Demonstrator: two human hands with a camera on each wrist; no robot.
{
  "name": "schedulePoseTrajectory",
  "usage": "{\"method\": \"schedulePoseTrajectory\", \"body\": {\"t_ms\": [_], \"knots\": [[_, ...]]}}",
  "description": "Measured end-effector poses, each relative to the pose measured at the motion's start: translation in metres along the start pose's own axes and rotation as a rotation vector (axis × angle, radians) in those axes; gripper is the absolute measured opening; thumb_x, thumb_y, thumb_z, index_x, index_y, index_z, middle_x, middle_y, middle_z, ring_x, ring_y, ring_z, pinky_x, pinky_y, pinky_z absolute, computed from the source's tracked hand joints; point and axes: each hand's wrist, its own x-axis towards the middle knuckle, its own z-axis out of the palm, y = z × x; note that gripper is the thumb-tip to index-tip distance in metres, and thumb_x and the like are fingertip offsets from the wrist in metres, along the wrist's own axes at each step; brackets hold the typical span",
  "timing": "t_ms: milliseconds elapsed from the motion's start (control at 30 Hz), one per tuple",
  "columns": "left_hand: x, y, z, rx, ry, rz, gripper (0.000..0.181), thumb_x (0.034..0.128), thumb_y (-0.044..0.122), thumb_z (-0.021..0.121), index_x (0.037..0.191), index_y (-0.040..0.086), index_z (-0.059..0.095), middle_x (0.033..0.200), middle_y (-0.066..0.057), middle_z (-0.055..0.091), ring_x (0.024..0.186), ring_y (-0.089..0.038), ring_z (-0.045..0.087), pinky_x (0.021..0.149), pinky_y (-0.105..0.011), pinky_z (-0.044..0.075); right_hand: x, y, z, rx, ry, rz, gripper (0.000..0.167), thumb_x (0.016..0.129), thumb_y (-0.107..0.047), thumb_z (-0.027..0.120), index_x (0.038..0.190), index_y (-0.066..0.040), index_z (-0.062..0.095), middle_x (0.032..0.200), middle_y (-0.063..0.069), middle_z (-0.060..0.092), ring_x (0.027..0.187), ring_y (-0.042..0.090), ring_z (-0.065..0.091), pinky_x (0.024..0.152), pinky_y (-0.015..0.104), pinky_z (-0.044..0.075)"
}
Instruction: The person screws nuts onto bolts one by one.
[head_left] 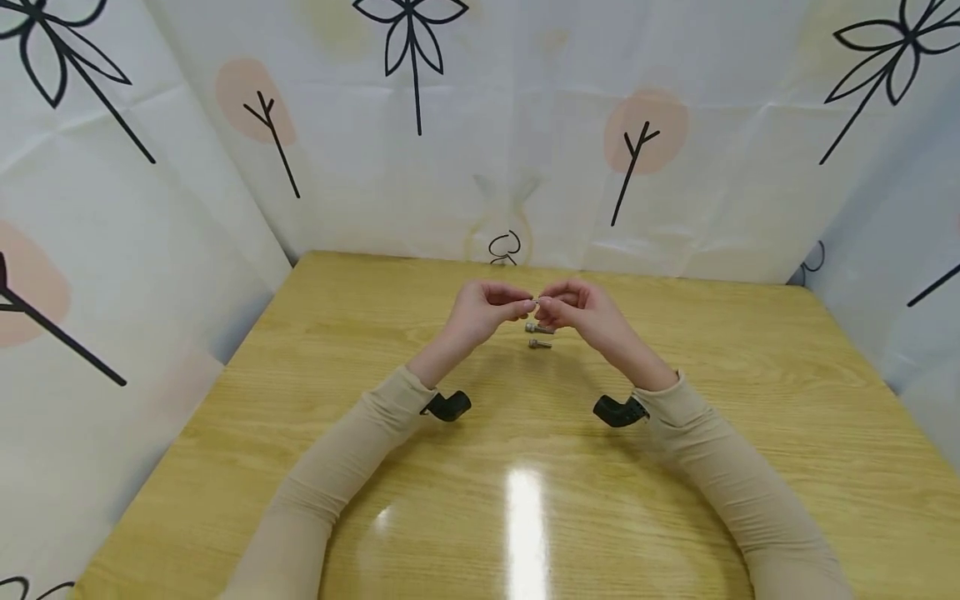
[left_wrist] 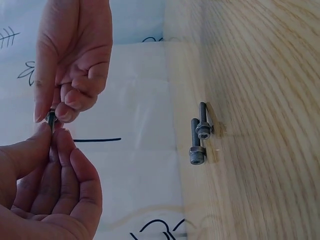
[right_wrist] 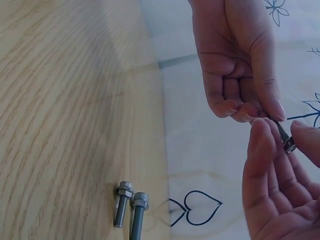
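Above the far part of the table, my left hand (head_left: 483,312) and right hand (head_left: 583,310) meet at a small metal bolt (right_wrist: 283,132). The left thumb and fingers pinch the end of its threaded shank. At the other end, the right thumb and fingers pinch around the head, where a nut seems to sit; the fingers partly cover it. Below the hands, two more bolts lie on the table: a larger bolt (left_wrist: 196,145) and a smaller bolt (left_wrist: 203,122), side by side. Each has a ring, a nut or washer, near its head.
The wooden table (head_left: 750,375) stands against a white patterned cloth (head_left: 525,125) at the back and sides. Black curved wrist mounts show under the left wrist (head_left: 448,407) and the right wrist (head_left: 619,411). A light reflection lies on the near tabletop.
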Motion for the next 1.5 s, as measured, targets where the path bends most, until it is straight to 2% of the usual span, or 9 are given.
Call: {"method": "schedulePoseTrajectory", "body": {"t_ms": [167, 333, 467, 700, 767, 967, 1233, 1400, 1500], "knots": [[0.002, 0.002, 0.0, -0.013, -0.023, 0.011, 0.021, 0.0866, 0.014, 0.073, 0.101, -0.001, 0.073, 0.09, -0.01, 0.072, 0.083, -0.021, 0.068, 0.084, -0.047, 0.056, 0.002, -0.001, -0.003, -0.035, 0.008, 0.053, 0.042, 0.1, -0.032, 0.052, 0.105, 0.008, 0.06, 0.084, 0.015, 0.065, 0.068, 0.018, 0.059, 0.054, 0.024, 0.048], [0.002, 0.0, -0.001, 0.009, 0.004, -0.002, 0.02, 0.0863, 0.016, 0.074, 0.1, 0.001, 0.074, 0.088, -0.01, 0.072, 0.081, -0.02, 0.067, 0.08, -0.04, 0.057, -0.003, 0.001, -0.008, 0.061, 0.014, 0.01, 0.033, 0.098, -0.02, 0.058, 0.117, 0.006, 0.054, 0.095, 0.01, 0.065, 0.082, 0.022, 0.063, 0.073, 0.03, 0.056], [0.002, -0.001, 0.001, 0.002, 0.0, 0.015, 0.017, 0.0859, 0.015, 0.074, 0.097, 0.002, 0.074, 0.085, -0.009, 0.072, 0.08, -0.02, 0.067, 0.081, -0.047, 0.056, -0.004, 0.004, -0.009, 0.067, 0.022, -0.025, 0.029, 0.093, -0.013, 0.066, 0.114, 0.006, 0.058, 0.098, 0.015, 0.066, 0.087, 0.026, 0.065, 0.079, 0.036, 0.057], [0.001, -0.007, 0.008, -0.027, -0.036, 0.045, 0.015, 0.0861, 0.012, 0.074, 0.095, -0.001, 0.074, 0.082, -0.01, 0.071, 0.078, -0.029, 0.067, 0.081, -0.055, 0.054, -0.004, 0.009, -0.006, 0.054, 0.023, 0.128, 0.039, 0.1, -0.032, 0.053, 0.101, 0.006, 0.059, 0.083, 0.011, 0.062, 0.07, 0.017, 0.058, 0.058, 0.027, 0.052], [0.001, -0.008, 0.009, -0.022, -0.038, 0.039, 0.015, 0.0862, 0.013, 0.074, 0.094, 0.001, 0.074, 0.083, -0.013, 0.071, 0.079, -0.029, 0.067, 0.082, -0.055, 0.054, -0.004, 0.01, -0.006, 0.077, 0.013, 0.129, 0.041, 0.101, -0.033, 0.05, 0.107, 0.007, 0.056, 0.086, 0.01, 0.062, 0.072, 0.017, 0.06, 0.062, 0.029, 0.054], [0.0, -0.009, 0.01, -0.009, -0.026, 0.025, 0.015, 0.0867, 0.014, 0.073, 0.094, 0.002, 0.074, 0.089, -0.023, 0.069, 0.08, -0.028, 0.067, 0.082, -0.054, 0.054, -0.01, 0.012, -0.007, 0.13, -0.001, 0.043, 0.031, 0.097, -0.01, 0.058, 0.119, 0.011, 0.053, 0.1, 0.018, 0.066, 0.089, 0.027, 0.066, 0.083, 0.037, 0.057], [-0.003, -0.012, 0.01, -0.012, -0.027, 0.033, 0.016, 0.0868, 0.011, 0.073, 0.096, -0.002, 0.074, 0.082, -0.009, 0.071, 0.081, -0.029, 0.068, 0.08, -0.053, 0.055, -0.01, 0.014, 0.0, 0.03, -0.005, 0.142, 0.048, 0.101, -0.035, 0.049, 0.103, 0.012, 0.059, 0.082, 0.012, 0.064, 0.069, 0.019, 0.059, 0.059, 0.03, 0.054], [-0.005, -0.014, 0.01, -0.025, 0.003, 0.029, 0.013, 0.0869, 0.008, 0.072, 0.095, -0.001, 0.074, 0.081, -0.01, 0.071, 0.078, -0.026, 0.068, 0.079, -0.051, 0.056, -0.012, 0.015, -0.002, 0.142, -0.011, 0.081, 0.032, 0.099, -0.017, 0.056, 0.118, 0.01, 0.052, 0.095, 0.014, 0.066, 0.087, 0.027, 0.065, 0.08, 0.038, 0.058], [-0.007, -0.013, 0.01, -0.04, 0.003, 0.03, 0.012, 0.0869, 0.007, 0.072, 0.096, -0.001, 0.074, 0.082, -0.01, 0.072, 0.077, -0.024, 0.068, 0.08, -0.051, 0.056, -0.014, 0.015, -0.003, 0.139, -0.014, 0.052, 0.031, 0.096, -0.011, 0.06, 0.118, 0.012, 0.054, 0.096, 0.014, 0.067, 0.089, 0.027, 0.066, 0.082, 0.04, 0.057]]}}
